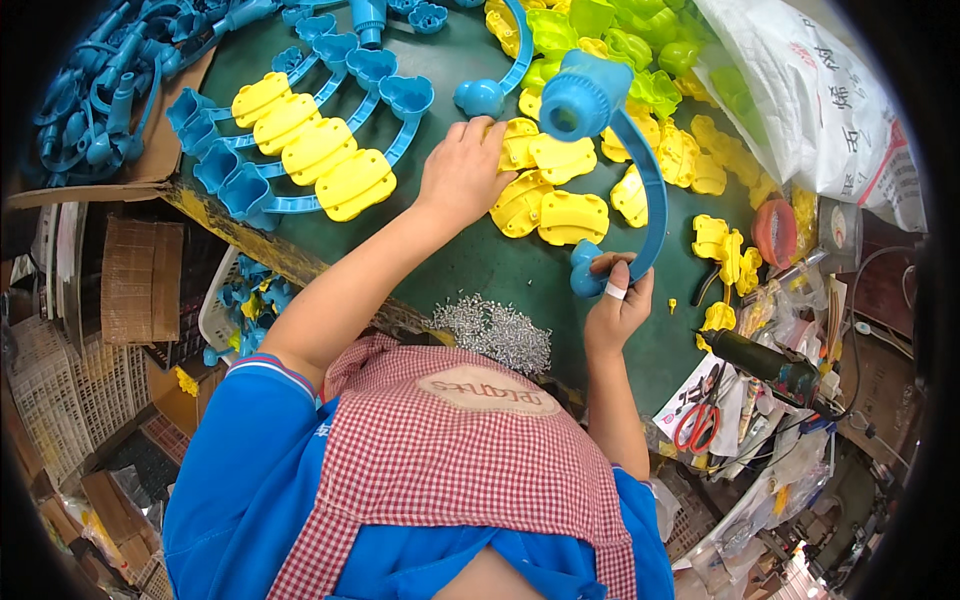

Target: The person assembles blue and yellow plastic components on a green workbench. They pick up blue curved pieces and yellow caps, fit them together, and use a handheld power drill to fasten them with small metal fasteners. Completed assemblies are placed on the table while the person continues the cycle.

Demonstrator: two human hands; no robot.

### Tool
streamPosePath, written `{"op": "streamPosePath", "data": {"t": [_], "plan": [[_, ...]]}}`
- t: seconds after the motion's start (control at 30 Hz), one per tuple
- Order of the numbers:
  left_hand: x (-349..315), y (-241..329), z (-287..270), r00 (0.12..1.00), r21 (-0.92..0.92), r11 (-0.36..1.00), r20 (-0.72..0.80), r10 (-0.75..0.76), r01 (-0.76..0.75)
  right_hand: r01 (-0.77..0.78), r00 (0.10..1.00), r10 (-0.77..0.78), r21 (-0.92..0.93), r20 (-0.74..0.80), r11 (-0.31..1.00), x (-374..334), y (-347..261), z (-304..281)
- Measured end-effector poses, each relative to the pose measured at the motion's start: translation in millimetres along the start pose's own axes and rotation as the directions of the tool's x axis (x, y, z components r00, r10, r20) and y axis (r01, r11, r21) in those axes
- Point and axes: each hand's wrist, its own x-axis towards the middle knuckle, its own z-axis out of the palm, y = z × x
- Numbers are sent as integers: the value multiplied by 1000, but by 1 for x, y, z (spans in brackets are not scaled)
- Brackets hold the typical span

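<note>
My right hand (pixel 617 310), with a white band on one finger, grips the lower end of a blue curved plastic arm (pixel 652 190). That arm rises from a rounded blue end and bends up to a ribbed blue socket (pixel 580 97). My left hand (pixel 462 172) reaches across the table, its fingers and thumb closed about the left edge of a yellow plastic piece (pixel 518 146); the fingertips are partly hidden. More yellow curved plates (pixel 572 218) lie just right of it. To its left, several blue arms with yellow plates (pixel 318 152) lie in a row.
A heap of small silver screws (pixel 495 332) lies at the green table's (pixel 430 275) near edge. Blue parts fill a cardboard box (pixel 100 192) at far left. Green parts (pixel 640 50) and a white sack (pixel 815 100) stand far right. Red-handled scissors (pixel 697 425) and a dark power screwdriver (pixel 765 360) lie right.
</note>
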Motion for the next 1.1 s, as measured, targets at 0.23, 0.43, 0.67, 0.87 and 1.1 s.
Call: {"op": "streamPosePath", "data": {"t": [0.23,0.43,0.67,0.87,1.1], "plan": [[2,3,-47,980,-394,903,165,-110,168,-149,987,130,254,90,956,10,-31,-1],[-17,24,-84,896,-833,552,266,354,30,-265,949,228,156,220,952,24,-43,19],[-42,69,-47,805,-808,-532,480,-348,252,-103,988,102,7,119,995,25,-50,56],[-33,70,-62,696,-847,-480,486,-528,228,84,954,-87,21,288,996,-1,-53,47],[-34,82,-81,790,-779,-626,398,-465,24,228,917,-175,-109,358,968,-9,-41,59]]}}
